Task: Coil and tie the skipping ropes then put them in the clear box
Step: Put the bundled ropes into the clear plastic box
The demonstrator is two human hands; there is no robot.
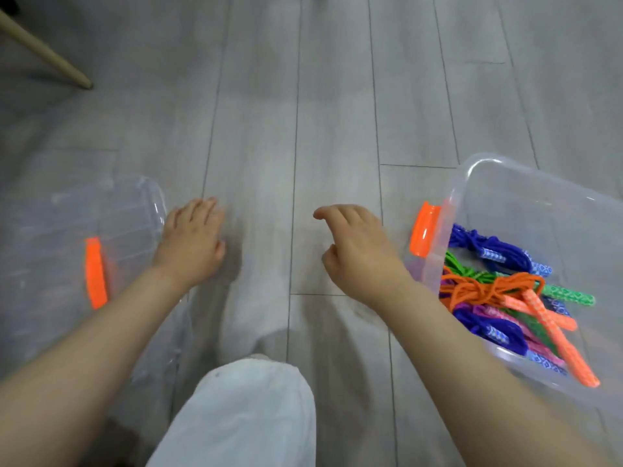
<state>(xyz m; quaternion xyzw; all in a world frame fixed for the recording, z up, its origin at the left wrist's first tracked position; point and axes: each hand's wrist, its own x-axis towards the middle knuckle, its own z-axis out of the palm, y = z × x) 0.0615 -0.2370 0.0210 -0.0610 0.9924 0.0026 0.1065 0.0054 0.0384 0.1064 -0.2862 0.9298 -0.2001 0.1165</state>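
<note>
At your far left, on the grey plank floor (337, 96), lies the clear lid (50, 251) with its orange clip (95, 273), flat and close to your left forearm. Your left hand (192, 246) hovers just beside the lid's right edge, palm down, fingers straight and together, holding nothing. Your knee in white trousers (242, 416) sits between your arms. Your right hand (357, 251) hangs over the bare floor with its fingers loosely curled and nothing in them. At your right stands the clear box (505, 183), an orange latch (424, 229) on its near wall. Inside it lie the coiled skipping ropes (499, 291), purple, green, orange and pink, tied in bundles, with their patterned handles piled together.
</note>
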